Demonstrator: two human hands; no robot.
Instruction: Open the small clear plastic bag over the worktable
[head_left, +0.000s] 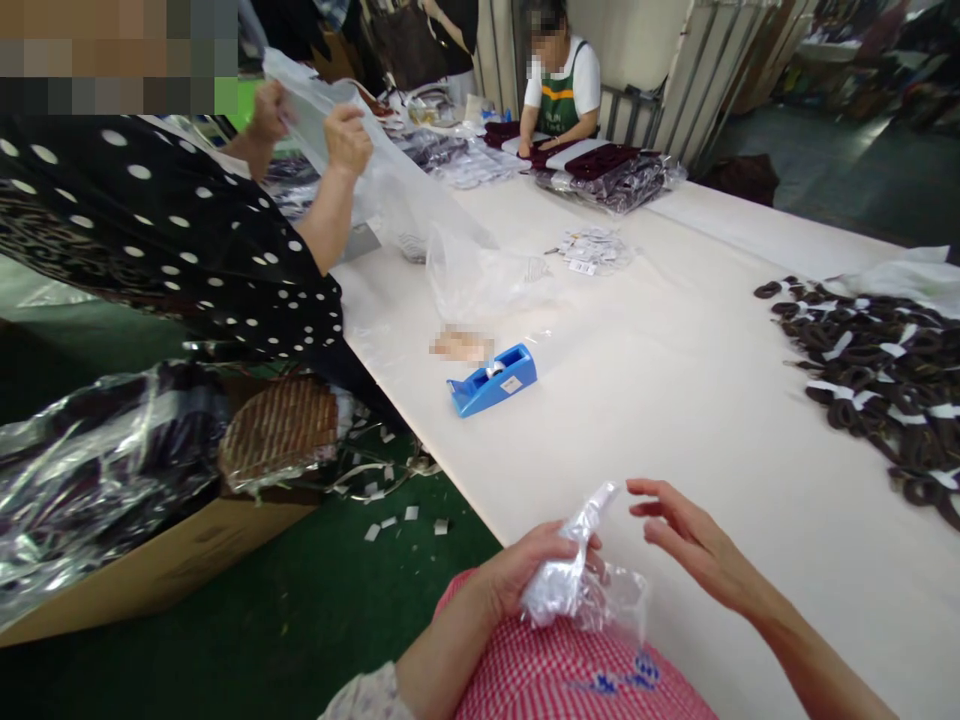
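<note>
Fingers of the left hand (525, 575) squeeze a crinkly clear bag (574, 585) at the bottom middle. The right hand (686, 545) is open beside it. Pinch one edge gently to open it.

At the bottom centre, a red-and-white checked garment (555, 680) with blue embroidery (611, 678); at the lower left, a pale patterned sleeve (367, 697).

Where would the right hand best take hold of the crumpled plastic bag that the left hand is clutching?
Probably the bag's free upper tip, pinched from the right: it pokes above the left hand, toward the open right hand, while the bunched lower part is gripped.
</note>
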